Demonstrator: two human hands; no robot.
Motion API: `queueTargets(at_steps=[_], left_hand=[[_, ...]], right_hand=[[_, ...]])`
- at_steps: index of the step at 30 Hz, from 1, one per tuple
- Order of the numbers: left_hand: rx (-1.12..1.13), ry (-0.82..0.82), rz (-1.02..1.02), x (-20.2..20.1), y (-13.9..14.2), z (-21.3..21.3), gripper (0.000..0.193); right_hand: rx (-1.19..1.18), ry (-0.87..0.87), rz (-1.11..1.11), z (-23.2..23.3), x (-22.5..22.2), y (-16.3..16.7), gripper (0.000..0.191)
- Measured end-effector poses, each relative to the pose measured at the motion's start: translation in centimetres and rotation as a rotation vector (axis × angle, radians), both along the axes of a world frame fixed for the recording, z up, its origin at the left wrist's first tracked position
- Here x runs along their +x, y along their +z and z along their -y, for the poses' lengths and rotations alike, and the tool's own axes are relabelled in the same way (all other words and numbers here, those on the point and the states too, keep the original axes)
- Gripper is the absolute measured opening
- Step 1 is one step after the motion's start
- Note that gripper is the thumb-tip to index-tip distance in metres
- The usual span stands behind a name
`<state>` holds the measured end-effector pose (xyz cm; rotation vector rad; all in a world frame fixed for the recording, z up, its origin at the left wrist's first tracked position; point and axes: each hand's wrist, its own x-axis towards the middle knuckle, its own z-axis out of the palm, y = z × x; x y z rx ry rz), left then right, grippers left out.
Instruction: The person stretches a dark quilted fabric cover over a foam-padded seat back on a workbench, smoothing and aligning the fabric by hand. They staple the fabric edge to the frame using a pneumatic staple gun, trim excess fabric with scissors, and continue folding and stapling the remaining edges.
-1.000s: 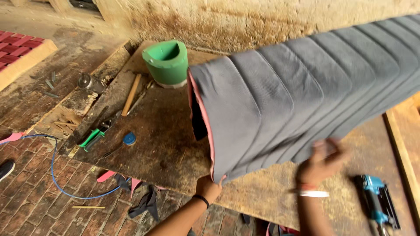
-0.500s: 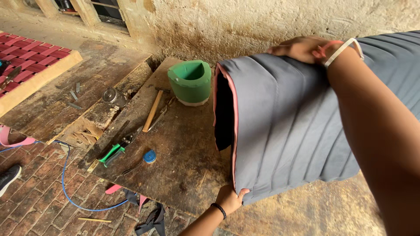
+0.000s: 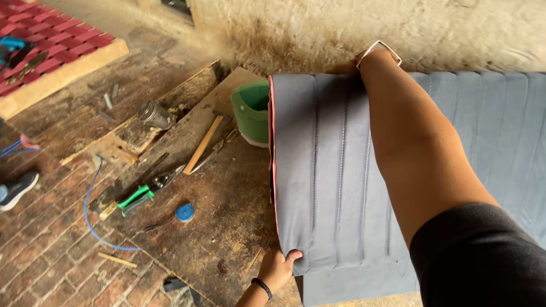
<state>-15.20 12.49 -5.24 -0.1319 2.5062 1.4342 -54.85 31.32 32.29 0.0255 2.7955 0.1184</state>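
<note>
A grey padded panel (image 3: 330,170) with stitched ribs and a pink edge lies across a worn wooden board (image 3: 227,210). My left hand (image 3: 277,267) grips the panel's near left corner, thumb on top. My right arm reaches over the panel, and my right hand (image 3: 344,68) holds its far edge by the wall; the fingers are mostly hidden behind the edge. There is a white band on that wrist.
A green bucket (image 3: 250,111) stands on the board against the panel's left edge. Left of it lie a wooden-handled hammer (image 3: 203,145), green-handled snips (image 3: 142,193) and a blue round tape (image 3: 185,212). A blue cable (image 3: 91,216), metal can (image 3: 154,113) and red padded panel (image 3: 51,51) are farther left.
The grey panel has come down from a raised tilt to lie flatter on the board. My right hand went from its near side to the far edge. My left hand stayed on the corner.
</note>
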Motion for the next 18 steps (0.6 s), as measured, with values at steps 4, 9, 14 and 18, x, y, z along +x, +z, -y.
queueTargets(at_steps=[4,9,14,18], left_hand=[[0.156,0.057,-0.048,1.3,-0.4,0.4,0.038],[0.088,0.095,-0.004,4.3,-1.3,0.7,0.04],[0.075,0.063,-0.083,8.9,-3.7,0.0,0.036],[0.134,0.082,-0.049,12.5,-6.9,-0.5,0.035]], right_hand=[[0.036,0.057,0.064,1.4,-1.9,-4.2,0.073],[0.102,0.145,0.155,4.0,-3.0,-10.1,0.075],[0.199,0.225,0.23,7.7,-1.2,-16.7,0.078],[0.044,0.388,0.229,8.6,4.4,-23.7,0.08]])
